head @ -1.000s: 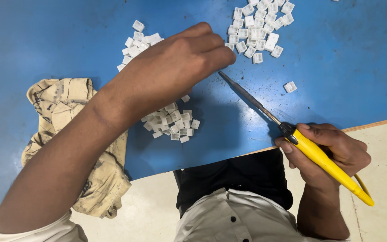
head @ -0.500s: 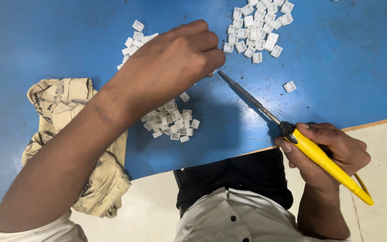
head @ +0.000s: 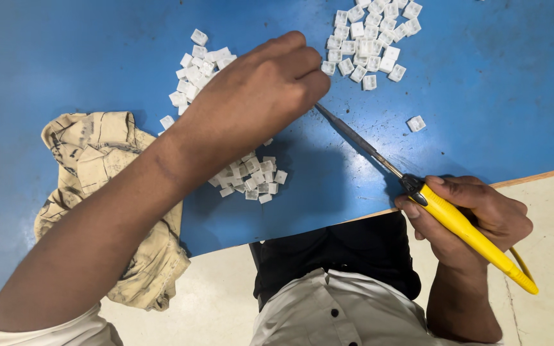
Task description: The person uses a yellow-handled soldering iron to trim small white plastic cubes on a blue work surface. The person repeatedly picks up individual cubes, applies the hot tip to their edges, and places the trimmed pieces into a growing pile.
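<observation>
My left hand (head: 258, 90) hovers over the blue table (head: 65, 51) with its fingers curled tight; whether a small piece sits under the fingertips is hidden. My right hand (head: 476, 214) grips the yellow handles of long-bladed scissors (head: 418, 186), near the table's front edge. The thin metal blades (head: 354, 138) run up-left and their tip ends right under my left fingertips. Small white plastic pieces lie in three heaps: one at the top right (head: 370, 38), one behind my left hand (head: 197, 67), one under my left wrist (head: 251, 179).
A single white piece (head: 416, 123) lies apart at the right. A crumpled beige cloth (head: 110, 192) hangs over the table's front edge at the left. Beyond the wooden edge (head: 540, 174) is pale floor; my lap is below.
My left hand has shifted slightly left and towards me, and its fingers have curled in closer at the blade tip. The right hand and scissors have stayed put.
</observation>
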